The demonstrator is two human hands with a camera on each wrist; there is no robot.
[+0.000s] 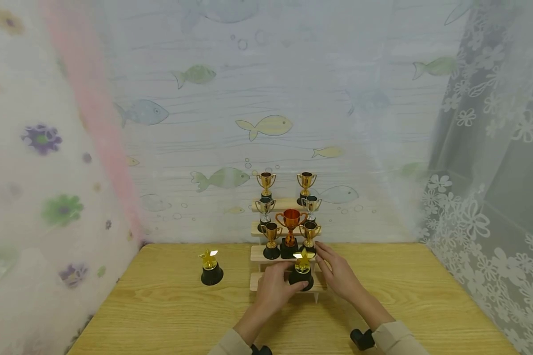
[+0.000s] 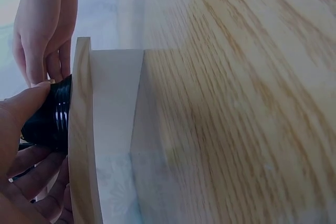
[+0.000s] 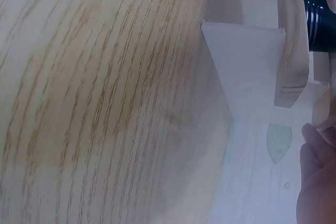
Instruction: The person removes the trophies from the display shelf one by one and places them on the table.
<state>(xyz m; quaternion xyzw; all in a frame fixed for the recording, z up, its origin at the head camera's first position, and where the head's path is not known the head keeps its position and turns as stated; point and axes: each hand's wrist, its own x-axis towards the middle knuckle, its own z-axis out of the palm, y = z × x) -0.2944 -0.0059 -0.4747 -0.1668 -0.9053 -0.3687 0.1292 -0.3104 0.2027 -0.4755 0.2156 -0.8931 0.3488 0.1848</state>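
Observation:
A gold star trophy [image 1: 303, 268] with a black base stands on the lowest step of a wooden tiered stand [image 1: 259, 253]. My left hand [image 1: 275, 286] pinches its base between thumb and fingers; the left wrist view shows the thumb on the black base [image 2: 46, 119]. My right hand [image 1: 341, 276] is at the stand's right side, its fingertips beside the black base of a gold cup [image 1: 310, 233]; whether they touch it I cannot tell. In the right wrist view the right fingers [image 3: 317, 153] are extended near the step's end.
Another gold star trophy [image 1: 210, 268] stands on the wooden table [image 1: 169, 305] left of the stand. An orange-red cup [image 1: 290, 222] and a gold cup [image 1: 271, 235] share the second step. Silver cups [image 1: 265, 207] and gold cups [image 1: 266, 182] occupy the upper steps. A patterned curtain hangs behind.

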